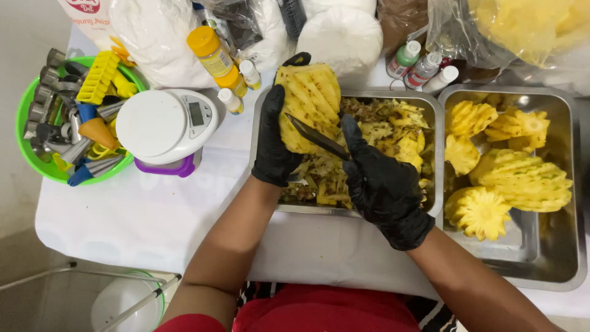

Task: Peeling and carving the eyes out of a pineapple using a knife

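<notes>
Both my hands wear black gloves. My left hand (273,144) grips a peeled yellow pineapple (310,98) with spiral grooves, held upright over a steel tray (362,211) full of pineapple peelings. My right hand (384,184) holds a dark knife (316,138) whose blade lies against the lower side of the fruit. The tray sits on a white-covered table directly in front of me.
A second steel tray (541,258) at right holds several peeled pineapples (516,178). A white kitchen scale (166,126) and a green bowl (24,117) of metal cutters and tools stand at left. Small bottles, an orange-capped jar (212,52) and plastic bags line the back.
</notes>
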